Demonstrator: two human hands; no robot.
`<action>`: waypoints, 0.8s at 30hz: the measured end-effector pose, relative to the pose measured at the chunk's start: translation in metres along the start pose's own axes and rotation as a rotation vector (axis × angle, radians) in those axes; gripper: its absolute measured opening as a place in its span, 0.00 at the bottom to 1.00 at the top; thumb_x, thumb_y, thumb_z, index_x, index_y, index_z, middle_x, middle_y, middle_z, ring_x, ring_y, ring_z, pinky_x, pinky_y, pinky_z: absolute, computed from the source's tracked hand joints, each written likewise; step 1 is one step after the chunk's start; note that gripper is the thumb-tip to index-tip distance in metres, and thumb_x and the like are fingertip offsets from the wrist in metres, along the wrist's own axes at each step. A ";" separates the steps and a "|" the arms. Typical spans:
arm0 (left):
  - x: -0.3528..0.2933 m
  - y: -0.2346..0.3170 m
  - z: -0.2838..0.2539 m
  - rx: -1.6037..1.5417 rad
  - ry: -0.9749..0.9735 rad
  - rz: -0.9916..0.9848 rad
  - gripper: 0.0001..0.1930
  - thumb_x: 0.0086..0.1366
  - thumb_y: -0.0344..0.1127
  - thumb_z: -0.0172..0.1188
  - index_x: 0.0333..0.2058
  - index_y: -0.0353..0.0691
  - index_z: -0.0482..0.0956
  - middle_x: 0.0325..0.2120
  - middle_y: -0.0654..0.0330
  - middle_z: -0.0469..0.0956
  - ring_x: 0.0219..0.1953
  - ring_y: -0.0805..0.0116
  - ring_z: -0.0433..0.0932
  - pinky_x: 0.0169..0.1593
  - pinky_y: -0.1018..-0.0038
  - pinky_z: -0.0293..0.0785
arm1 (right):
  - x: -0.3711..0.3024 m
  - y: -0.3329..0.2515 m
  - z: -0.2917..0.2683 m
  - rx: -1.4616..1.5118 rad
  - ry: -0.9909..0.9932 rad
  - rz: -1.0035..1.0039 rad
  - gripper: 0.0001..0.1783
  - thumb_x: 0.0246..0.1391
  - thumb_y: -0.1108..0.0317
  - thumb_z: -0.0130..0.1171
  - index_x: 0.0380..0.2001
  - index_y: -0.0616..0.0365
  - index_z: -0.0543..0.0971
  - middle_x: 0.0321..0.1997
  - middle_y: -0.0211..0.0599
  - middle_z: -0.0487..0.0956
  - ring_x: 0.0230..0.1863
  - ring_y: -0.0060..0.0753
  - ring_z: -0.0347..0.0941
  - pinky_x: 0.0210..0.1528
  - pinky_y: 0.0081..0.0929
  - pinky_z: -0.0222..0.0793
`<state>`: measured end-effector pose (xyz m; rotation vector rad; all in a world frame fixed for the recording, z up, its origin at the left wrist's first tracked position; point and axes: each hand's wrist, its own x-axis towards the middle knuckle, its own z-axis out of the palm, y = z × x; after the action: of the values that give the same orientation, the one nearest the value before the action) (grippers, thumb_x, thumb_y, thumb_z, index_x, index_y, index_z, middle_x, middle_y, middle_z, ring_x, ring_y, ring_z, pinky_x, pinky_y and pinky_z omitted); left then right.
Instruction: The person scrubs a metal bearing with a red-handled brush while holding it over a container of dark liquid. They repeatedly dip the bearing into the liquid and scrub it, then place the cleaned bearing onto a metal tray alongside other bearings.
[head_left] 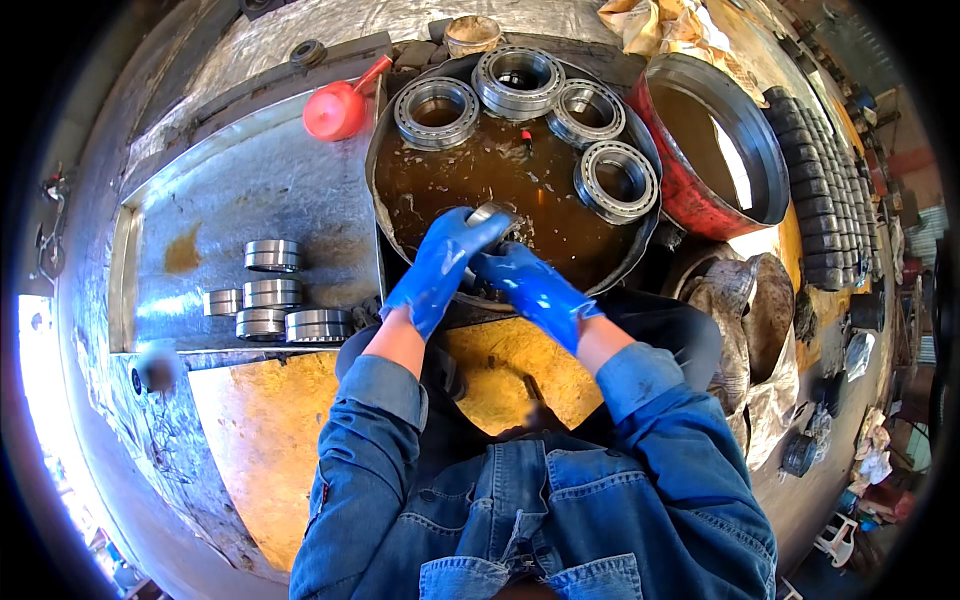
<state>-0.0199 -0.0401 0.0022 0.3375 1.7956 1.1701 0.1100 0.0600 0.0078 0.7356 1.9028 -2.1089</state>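
Note:
Both my hands wear blue rubber gloves and meet over the near side of a round tub (pixel 372 190) of brown liquid. My left hand (pixel 445 262) is closed around a shiny metal bearing ring (pixel 490 213), mostly hidden by the glove. My right hand (pixel 532 288) is curled against the ring's lower side, its fingertips partly hidden. Along the tub's far and right edge sit several roller bearings: one at the left (pixel 437 140), a larger bearing (pixel 518 100), another bearing (pixel 588 132) and a bearing (pixel 600 205) at the right. A small red object (pixel 527 136) shows near them.
Left of the tub, a metal tray (pixel 220 220) holds several polished rings (pixel 272 293) and a red dipper (pixel 335 112). At right stand a red drum (pixel 690 195) of brown liquid, stacked dark ribbed parts (pixel 815 190) and a dirty sack (pixel 720 310). Yellow board (pixel 265 420) lies below.

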 end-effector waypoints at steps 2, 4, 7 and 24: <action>0.008 -0.004 0.019 0.452 0.132 0.131 0.34 0.58 0.62 0.69 0.52 0.37 0.83 0.41 0.50 0.87 0.41 0.57 0.86 0.47 0.63 0.82 | 0.028 0.038 -0.034 -0.327 -0.038 0.048 0.25 0.62 0.61 0.65 0.60 0.61 0.80 0.55 0.47 0.84 0.57 0.35 0.79 0.59 0.38 0.74; -0.008 -0.008 0.028 0.876 0.421 0.188 0.35 0.60 0.63 0.65 0.54 0.38 0.81 0.41 0.46 0.87 0.44 0.49 0.87 0.52 0.58 0.81 | 0.037 0.046 -0.039 -0.590 -0.115 0.017 0.24 0.60 0.61 0.67 0.57 0.57 0.82 0.51 0.45 0.85 0.54 0.38 0.81 0.58 0.40 0.75; -0.002 -0.003 0.026 0.868 0.300 0.109 0.38 0.58 0.65 0.64 0.56 0.39 0.78 0.46 0.42 0.85 0.49 0.42 0.85 0.56 0.54 0.79 | 0.063 0.077 -0.038 -0.901 -0.199 -0.215 0.24 0.62 0.61 0.64 0.59 0.56 0.80 0.53 0.45 0.85 0.56 0.39 0.80 0.62 0.39 0.72; 0.013 -0.018 0.004 0.799 0.252 0.045 0.45 0.59 0.70 0.66 0.64 0.40 0.75 0.50 0.39 0.84 0.55 0.38 0.81 0.60 0.53 0.76 | 0.090 0.108 -0.015 -0.596 -0.088 -0.185 0.23 0.72 0.60 0.49 0.64 0.54 0.76 0.66 0.45 0.78 0.66 0.43 0.73 0.66 0.35 0.67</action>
<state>-0.0192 -0.0386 -0.0197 0.7114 2.4415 0.4810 0.0870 0.0743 -0.1310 0.3395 2.4372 -1.4809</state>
